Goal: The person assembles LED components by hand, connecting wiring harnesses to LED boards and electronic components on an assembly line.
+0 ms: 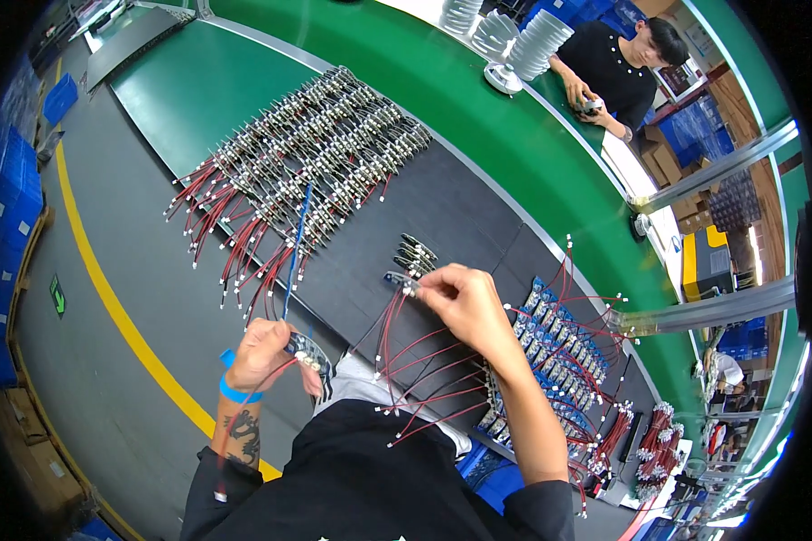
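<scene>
My left hand (263, 353) is closed around a small dark curved circuit board (309, 350) with white connectors. A red wire hangs from that board over my wrist, which wears a blue wrist strap (239, 389). Between thumb and fingers, my right hand (469, 305) pinches another small circuit board (399, 280) above the black mat, wires trailing below it. Just beyond it lies a short row of similar boards (416, 255). A thin blue cord (298, 243) runs from near my left hand up to the large array of boards (320, 149).
Blue circuit boards (550, 352) with red and black wires stand in rows at my right, with bundled red cables (660, 451) beyond. Across the green bench (550, 153), a co-worker (613, 77) handles a small object near stacked clear trays (541, 45). Left is a floor with a yellow line (108, 279).
</scene>
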The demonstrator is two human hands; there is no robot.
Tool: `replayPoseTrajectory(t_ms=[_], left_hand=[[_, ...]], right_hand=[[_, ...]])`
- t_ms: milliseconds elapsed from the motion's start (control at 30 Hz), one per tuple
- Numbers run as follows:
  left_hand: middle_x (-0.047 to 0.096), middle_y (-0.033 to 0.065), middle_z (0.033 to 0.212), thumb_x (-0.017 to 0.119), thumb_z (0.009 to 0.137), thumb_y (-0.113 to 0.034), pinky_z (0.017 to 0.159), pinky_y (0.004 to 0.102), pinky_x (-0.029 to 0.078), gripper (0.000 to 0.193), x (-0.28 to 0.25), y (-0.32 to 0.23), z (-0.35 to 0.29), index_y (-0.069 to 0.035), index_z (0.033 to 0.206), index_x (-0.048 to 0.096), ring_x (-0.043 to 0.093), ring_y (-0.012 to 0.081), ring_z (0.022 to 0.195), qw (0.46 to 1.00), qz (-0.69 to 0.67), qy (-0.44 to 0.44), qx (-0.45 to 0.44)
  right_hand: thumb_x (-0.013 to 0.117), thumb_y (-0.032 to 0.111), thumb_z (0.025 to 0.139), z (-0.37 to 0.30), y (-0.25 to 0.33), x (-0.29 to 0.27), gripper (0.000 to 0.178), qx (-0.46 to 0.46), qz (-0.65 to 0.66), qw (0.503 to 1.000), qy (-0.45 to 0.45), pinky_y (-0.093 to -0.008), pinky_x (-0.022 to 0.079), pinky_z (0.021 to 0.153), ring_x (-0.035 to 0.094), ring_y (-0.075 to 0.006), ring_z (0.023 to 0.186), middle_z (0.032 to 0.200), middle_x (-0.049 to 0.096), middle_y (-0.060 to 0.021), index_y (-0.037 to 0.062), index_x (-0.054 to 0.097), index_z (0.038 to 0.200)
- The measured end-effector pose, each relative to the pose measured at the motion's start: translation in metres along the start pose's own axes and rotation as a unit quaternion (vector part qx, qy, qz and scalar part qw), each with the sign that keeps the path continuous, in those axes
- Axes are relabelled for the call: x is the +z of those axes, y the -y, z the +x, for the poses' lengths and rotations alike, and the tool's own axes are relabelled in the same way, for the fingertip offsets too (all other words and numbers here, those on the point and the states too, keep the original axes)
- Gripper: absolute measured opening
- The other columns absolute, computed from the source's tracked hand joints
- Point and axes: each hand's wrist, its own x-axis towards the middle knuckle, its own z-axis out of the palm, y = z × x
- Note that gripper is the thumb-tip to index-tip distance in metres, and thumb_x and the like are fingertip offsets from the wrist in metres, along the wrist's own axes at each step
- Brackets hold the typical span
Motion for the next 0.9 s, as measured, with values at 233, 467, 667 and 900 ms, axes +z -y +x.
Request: replayPoseTrajectory(t_ms=[233, 467, 667, 900], left_hand=[[0.069, 0.0182, 0.083, 0.034, 0.104, -0.03, 0.062, 0.03, 0.056, 0.05, 0.037, 0.01, 0.02, 0.01, 0.094, 0.062, 0.069, 0.021, 0.07, 0.968, 0.227, -0.099, -0.04], [0.057, 0.0098, 0.053, 0.062, 0.091, -0.015, 0.041, 0.0318, 0.039, 0.032, 0.053, 0.008, 0.026, -0.001, 0.062, 0.063, 0.055, 0.0192, 0.043, 0.852, 0.517, 0.046, 0.069], [0.046, 0.0054, 0.044, 0.067, 0.085, -0.009, 0.038, 0.0345, 0.03, 0.041, 0.063, 0.012, 0.028, -0.007, 0.05, 0.048, 0.045, 0.0225, 0.035, 0.859, 0.448, 0.224, 0.109], [0.051, 0.0038, 0.046, 0.047, 0.096, -0.01, 0.043, 0.0336, 0.037, 0.044, 0.063, 0.02, 0.012, -0.006, 0.052, 0.05, 0.049, 0.0191, 0.039, 0.93, 0.306, 0.202, 0.036]], right_hand=[[0.07, 0.01, 0.082, -0.013, 0.03, 0.003, 0.018, -0.068, 0.068, 0.995, 0.02, -0.0288, 0.047, 0.061, 0.062, -0.0181, 0.069, 0.081, 0.065, -0.0103, -0.0015, 0.068, 0.095], [0.068, 0.009, 0.083, -0.038, 0.049, -0.017, 0.015, -0.023, 0.146, 0.966, 0.21, -0.0316, 0.046, 0.056, 0.061, -0.0183, 0.062, 0.073, 0.062, -0.0115, -0.0029, 0.066, 0.091], [0.068, 0.007, 0.083, -0.055, 0.045, -0.025, 0.013, -0.045, 0.207, 0.933, 0.29, -0.0298, 0.047, 0.061, 0.062, -0.0198, 0.069, 0.082, 0.063, -0.0109, -0.001, 0.068, 0.093], [0.071, 0.004, 0.083, -0.068, 0.032, -0.008, 0.016, 0.071, 0.36, 0.88, 0.301, -0.0227, 0.045, 0.059, 0.059, -0.0086, 0.072, 0.083, 0.065, -0.0049, -0.0022, 0.07, 0.097]])
